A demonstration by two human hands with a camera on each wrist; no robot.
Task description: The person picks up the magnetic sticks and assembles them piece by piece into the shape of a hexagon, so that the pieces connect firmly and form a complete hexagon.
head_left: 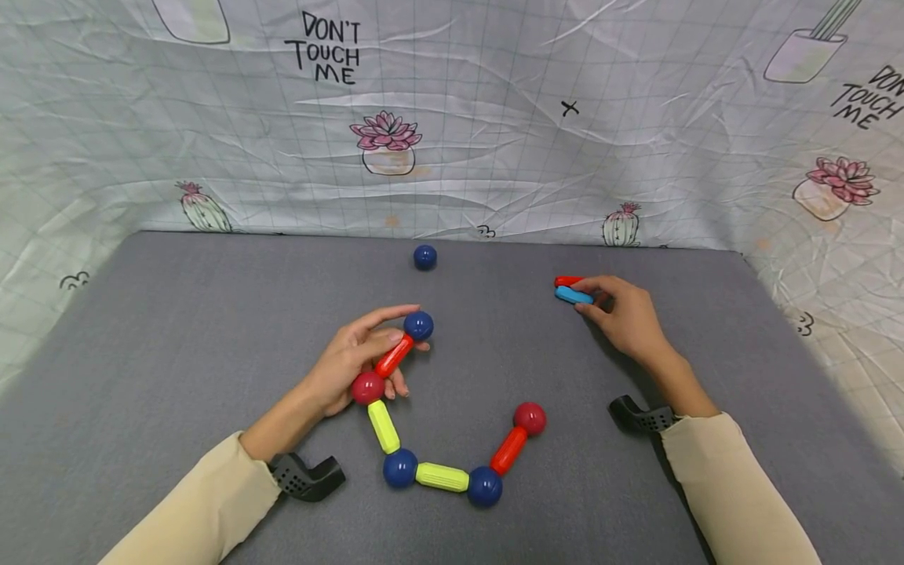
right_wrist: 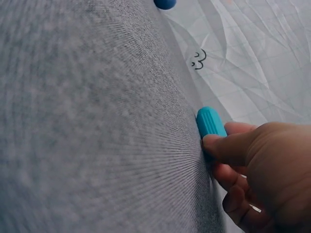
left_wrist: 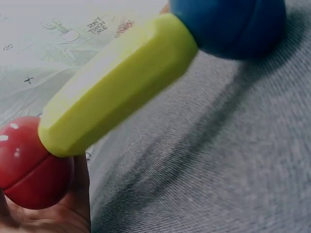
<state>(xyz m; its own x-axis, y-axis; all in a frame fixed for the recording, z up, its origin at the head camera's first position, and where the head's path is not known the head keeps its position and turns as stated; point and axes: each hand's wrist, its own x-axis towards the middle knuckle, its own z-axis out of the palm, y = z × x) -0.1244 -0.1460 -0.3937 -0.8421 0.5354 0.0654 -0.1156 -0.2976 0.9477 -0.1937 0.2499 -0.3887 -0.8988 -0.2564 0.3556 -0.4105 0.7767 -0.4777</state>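
The left hand [head_left: 353,365] holds the red stick [head_left: 393,355] at the top of the toy chain. The right hand [head_left: 625,314] pinches a blue stick [head_left: 574,295]; a red one seems to lie behind it.

Right hand [right_wrist: 262,174] fingertips pinch blue rod [right_wrist: 210,121] on grey felt mat [right_wrist: 87,121] (dark blue ball [right_wrist: 165,4] at top edge).

Glossy, smooth plastic is seen on the red ball [head_left: 368,388] and yellow rod [left_wrist: 116,82]; the grey mat [head_left: 176,329] is matt, woven cloth; the backdrop [head_left: 494,118] is creased fabric.
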